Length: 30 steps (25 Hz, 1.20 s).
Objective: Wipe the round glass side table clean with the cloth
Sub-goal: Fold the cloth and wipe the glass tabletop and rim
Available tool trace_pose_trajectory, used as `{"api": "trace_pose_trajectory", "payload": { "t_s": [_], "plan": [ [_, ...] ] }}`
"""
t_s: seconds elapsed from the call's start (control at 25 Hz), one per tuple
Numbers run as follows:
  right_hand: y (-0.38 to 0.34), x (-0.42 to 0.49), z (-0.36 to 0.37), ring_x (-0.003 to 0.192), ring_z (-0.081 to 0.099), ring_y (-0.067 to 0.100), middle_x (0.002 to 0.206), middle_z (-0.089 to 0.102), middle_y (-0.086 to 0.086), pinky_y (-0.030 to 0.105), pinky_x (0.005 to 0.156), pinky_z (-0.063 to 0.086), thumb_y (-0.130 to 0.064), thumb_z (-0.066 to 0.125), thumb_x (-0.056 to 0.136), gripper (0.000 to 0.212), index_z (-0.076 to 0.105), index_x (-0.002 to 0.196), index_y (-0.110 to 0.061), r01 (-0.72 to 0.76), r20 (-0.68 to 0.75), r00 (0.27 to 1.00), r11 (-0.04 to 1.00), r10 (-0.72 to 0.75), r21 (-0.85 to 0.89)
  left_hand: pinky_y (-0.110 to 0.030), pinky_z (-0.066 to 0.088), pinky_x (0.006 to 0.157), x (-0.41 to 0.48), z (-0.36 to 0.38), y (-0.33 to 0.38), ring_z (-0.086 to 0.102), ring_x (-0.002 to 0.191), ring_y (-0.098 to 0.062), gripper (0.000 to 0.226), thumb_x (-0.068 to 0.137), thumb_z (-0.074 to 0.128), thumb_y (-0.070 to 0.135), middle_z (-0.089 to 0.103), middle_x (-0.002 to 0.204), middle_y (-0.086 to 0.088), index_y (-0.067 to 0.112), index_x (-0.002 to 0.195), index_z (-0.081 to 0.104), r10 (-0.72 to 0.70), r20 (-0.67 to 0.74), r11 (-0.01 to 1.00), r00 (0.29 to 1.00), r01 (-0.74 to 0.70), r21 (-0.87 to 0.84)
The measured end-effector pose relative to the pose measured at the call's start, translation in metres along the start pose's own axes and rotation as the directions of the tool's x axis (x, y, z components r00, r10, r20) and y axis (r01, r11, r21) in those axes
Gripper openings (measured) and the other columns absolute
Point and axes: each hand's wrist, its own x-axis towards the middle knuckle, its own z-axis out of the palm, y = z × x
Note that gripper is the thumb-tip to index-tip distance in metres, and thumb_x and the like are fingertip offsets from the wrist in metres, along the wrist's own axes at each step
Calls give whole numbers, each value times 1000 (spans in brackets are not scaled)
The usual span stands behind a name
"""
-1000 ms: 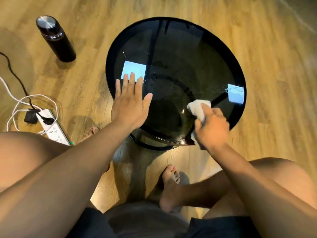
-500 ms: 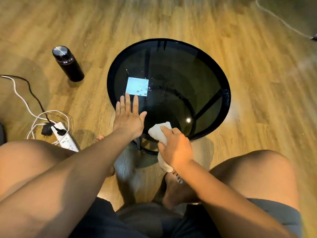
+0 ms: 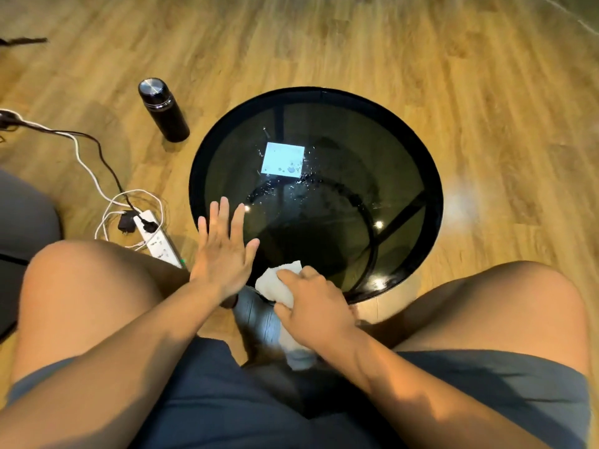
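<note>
Your right hand point(image 3: 312, 306) is clenched around the white cloth point(image 3: 278, 284) at the 6 o'clock rim of the round glass table point(image 3: 434, 202). Your left hand point(image 3: 223, 251) lies flat, fingers spread, at 8 o'clock. Water droplets point(image 3: 293, 184) sit toward 11 o'clock.
</note>
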Motion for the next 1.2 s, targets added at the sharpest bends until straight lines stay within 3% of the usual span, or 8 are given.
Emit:
{"api": "trace_pose_trajectory", "payload": {
  "t_s": [0.2, 0.32, 0.4, 0.56, 0.72, 0.88, 1.04, 1.2],
  "plan": [
    [75, 23, -38, 100, 62, 35, 123, 49, 5, 37, 74, 43, -36, 52, 91, 46, 44, 137, -36, -173, -155, 977, 966, 144, -192, -53, 5, 120, 21, -1, 2, 10, 149, -35, 55, 100, 40, 30, 21, 158, -20, 6, 147, 27, -102, -225, 932, 969, 14, -363],
    [174, 42, -91, 95, 60, 39, 117, 51, 12, 38, 76, 47, -27, 52, 82, 45, 51, 126, -32, -514, -290, 842, 839, 455, -176, -48, 4, 121, 25, 1, 4, 11, 149, -32, 56, 99, 36, 35, 23, 159, -17, 8, 147, 28, -135, -252, 925, 958, 30, -379],
    [205, 47, -104, 96, 58, 37, 113, 58, 11, 39, 79, 49, -26, 46, 72, 49, 51, 121, -31, -600, -329, 774, 793, 542, -105, -46, 4, 122, 26, 1, 2, 11, 150, -28, 58, 98, 34, 38, 23, 159, -15, 10, 148, 28, -162, -256, 917, 953, 49, -397],
    [127, 67, -62, 101, 61, 38, 111, 63, 18, 39, 79, 47, -31, 50, 88, 37, 56, 122, -17, -468, -397, 830, 877, 392, -114, -41, 4, 122, 31, 2, 1, 12, 150, -24, 59, 97, 34, 41, 23, 160, -11, 13, 148, 27, -160, -255, 926, 953, 56, -373],
    [-32, 74, 1, 99, 61, 36, 120, 52, 14, 38, 79, 48, -32, 56, 91, 45, 47, 134, -23, -53, -82, 995, 998, 50, -32, -39, 3, 122, 28, 8, -7, 13, 149, -23, 61, 97, 26, 42, 26, 159, -14, 8, 147, 31, -155, -288, 883, 945, 2, -469],
    [-15, 77, -8, 93, 61, 37, 121, 48, 10, 36, 70, 40, -34, 56, 91, 48, 43, 138, -30, 23, -72, 997, 992, -32, -127, -37, 4, 122, 27, 8, -6, 15, 149, -26, 63, 95, 25, 40, 27, 157, -17, 3, 146, 32, -144, -287, 878, 947, -12, -478],
    [101, 78, -54, 93, 61, 39, 119, 50, 10, 37, 70, 42, -31, 54, 90, 42, 46, 132, -30, -190, -236, 963, 951, 131, -245, -40, 2, 122, 28, 3, -1, 18, 148, -28, 61, 94, 29, 39, 28, 157, -16, 6, 145, 32, -179, -295, 881, 939, 19, -473],
    [214, 78, -113, 75, 58, 33, 111, 58, 17, 36, 70, 48, -28, 46, 81, 40, 50, 121, -29, -530, -350, 822, 829, 449, -182, -47, 4, 122, 28, 5, -4, 16, 149, -26, 58, 96, 32, 40, 28, 158, -13, 11, 146, 31, -206, -291, 876, 934, 44, -480]
  ]
}}
